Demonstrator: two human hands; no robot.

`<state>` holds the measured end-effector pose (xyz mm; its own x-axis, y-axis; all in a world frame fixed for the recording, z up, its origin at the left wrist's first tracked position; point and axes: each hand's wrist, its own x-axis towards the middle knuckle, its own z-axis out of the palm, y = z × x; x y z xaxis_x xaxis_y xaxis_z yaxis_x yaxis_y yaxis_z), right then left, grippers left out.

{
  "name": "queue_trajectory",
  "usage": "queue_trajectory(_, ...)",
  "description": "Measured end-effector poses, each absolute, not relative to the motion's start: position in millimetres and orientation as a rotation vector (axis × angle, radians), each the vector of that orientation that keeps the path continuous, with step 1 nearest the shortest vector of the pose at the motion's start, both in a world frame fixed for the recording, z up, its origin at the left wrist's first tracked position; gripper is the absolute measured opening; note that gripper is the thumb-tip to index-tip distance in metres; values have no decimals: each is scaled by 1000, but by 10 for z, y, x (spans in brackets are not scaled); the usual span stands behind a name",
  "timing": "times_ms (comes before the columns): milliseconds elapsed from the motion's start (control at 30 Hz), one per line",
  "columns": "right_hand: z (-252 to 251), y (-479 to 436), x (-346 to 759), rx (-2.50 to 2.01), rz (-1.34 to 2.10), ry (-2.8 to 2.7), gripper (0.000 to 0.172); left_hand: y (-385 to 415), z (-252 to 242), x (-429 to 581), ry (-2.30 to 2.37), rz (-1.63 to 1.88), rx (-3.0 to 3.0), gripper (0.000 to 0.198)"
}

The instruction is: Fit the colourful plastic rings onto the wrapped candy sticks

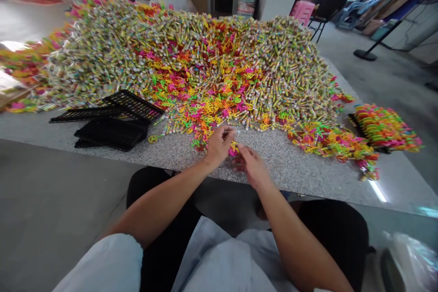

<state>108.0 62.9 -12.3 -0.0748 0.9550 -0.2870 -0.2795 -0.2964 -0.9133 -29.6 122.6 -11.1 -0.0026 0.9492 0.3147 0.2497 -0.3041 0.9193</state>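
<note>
My left hand (219,145) is closed in a pinch just above the table's front part. At its fingertips shows the whitish end of a small tube (237,132). My right hand (252,164) is close beside it, thumb and forefinger together, the other fingers curled and slightly blurred. Between the hands sits a small yellow plastic piece (234,145) with pink by it; whether the right fingers grip it is hard to make out. Beyond my hands lie loose yellow, orange, pink and green plastic pieces (208,106), with a heap of small printed tubes (290,73) behind.
Black plastic trays (111,133) lie stacked askew at left on the speckled stone table (284,164). At right, a black tray is filled with rows of colourful pieces (385,127), beside a loose pile of them (335,140). A pink stool (303,11) and fan stand beyond.
</note>
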Motion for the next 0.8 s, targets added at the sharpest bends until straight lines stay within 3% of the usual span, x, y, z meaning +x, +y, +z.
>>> queue_trajectory(133, -151, 594, 1019, -1068, 1738, -762, 35, 1238, -154, -293, 1227, 1345, 1612, 23)
queue_trajectory(333, -177, 694, 1248, -1120, 1539, -757, 33, 1365, -173, -345, 1167, 1305, 1200, 25)
queue_trajectory(533, -193, 721, 1359, -1145, 1382, -872, 37, 1245, -157, -248, 1054, 1008, 1401, 29)
queue_trajectory(800, -265, 724, 1331, -1132, 1344, -858, 30, 1125, -132, -190, 952, 958, 1630, 38)
